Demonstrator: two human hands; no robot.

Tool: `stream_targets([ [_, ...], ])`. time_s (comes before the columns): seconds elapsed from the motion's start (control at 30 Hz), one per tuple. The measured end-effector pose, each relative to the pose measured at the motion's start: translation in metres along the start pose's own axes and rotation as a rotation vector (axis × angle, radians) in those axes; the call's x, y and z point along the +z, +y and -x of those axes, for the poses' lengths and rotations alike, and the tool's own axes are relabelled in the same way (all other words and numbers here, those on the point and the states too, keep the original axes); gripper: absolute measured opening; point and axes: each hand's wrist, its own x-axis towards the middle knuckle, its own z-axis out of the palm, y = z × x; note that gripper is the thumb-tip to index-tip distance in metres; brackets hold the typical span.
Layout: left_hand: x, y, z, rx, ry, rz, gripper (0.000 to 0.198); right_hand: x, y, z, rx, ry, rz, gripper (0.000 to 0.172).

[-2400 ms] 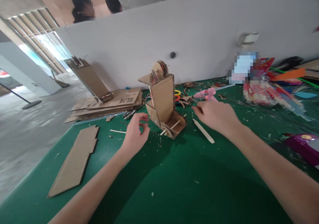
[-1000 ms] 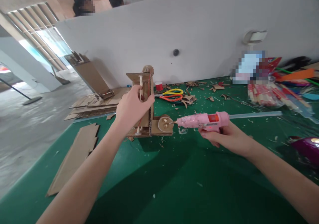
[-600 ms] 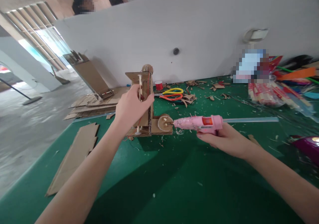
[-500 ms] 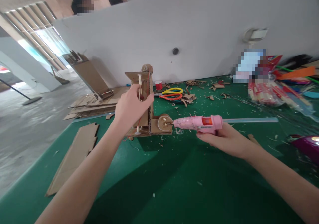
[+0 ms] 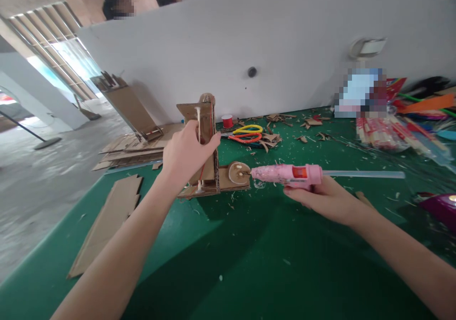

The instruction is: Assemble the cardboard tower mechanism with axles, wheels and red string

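Note:
My left hand (image 5: 188,151) is closed on the upright part of a cardboard model (image 5: 210,168), its thumb along the right edge. White rods or glue lines run up inside the model. At its lower right is a round cardboard disc (image 5: 239,173) with pale blobs on its face. My right hand (image 5: 322,196) grips a pink glue gun (image 5: 274,173), a long clear glue stick (image 5: 363,174) sticking out of its back. The gun's nozzle points left and is at the disc; whether it touches cannot be told.
Yellow-and-orange-handled scissors (image 5: 245,135), a red spool (image 5: 227,121) and cardboard scraps lie behind the model. At left are a cut cardboard sheet (image 5: 107,225) and stacked cardboard (image 5: 131,151). Wrapped sticks (image 5: 381,132) and a purple object (image 5: 440,211) are at right. A white wall (image 5: 285,40) rises behind.
The glue gun has shifted slightly right in view, as has the disc, with the nozzle still at the disc. My left hand keeps its hold on the model.

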Motion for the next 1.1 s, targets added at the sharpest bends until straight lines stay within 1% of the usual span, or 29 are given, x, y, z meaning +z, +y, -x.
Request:
stream_targets([
  [0.1, -0.002, -0.001, 0.000, -0.033, -0.006, -0.066, 0.048, 0.000, 0.004, 0.000, -0.005, 0.044, 0.005, 0.024],
  [0.27, -0.003, -0.002, -0.002, -0.070, -0.038, -0.149, 0.055, -0.003, 0.009, -0.002, -0.034, 0.077, 0.009, 0.024],
  [0.4, -0.005, -0.001, -0.002, -0.091, -0.049, -0.148, 0.057, -0.003, 0.007, -0.003, -0.111, 0.082, 0.018, 0.023],
  [0.5, -0.006, -0.001, -0.001, -0.101, -0.037, -0.119, 0.058, -0.001, 0.004, -0.003, -0.194, 0.088, 0.043, 0.021],
  [0.67, -0.006, -0.004, 0.000, -0.100, -0.020, 0.025, 0.066, 0.000, 0.006, -0.003, -0.274, 0.143, 0.097, 0.016],
  [0.83, -0.004, -0.005, 0.000, -0.113, 0.010, 0.098, 0.069, -0.003, 0.001, -0.002, -0.349, 0.123, 0.206, 0.016],
  [0.93, -0.004, -0.005, 0.001, -0.105, 0.022, 0.105, 0.067, -0.006, -0.005, 0.000, -0.353, 0.156, 0.256, 0.020],
  [1.1, -0.005, -0.006, 0.000, -0.103, 0.010, 0.099, 0.067, -0.008, -0.007, 0.003, -0.289, 0.160, 0.275, 0.023],
])
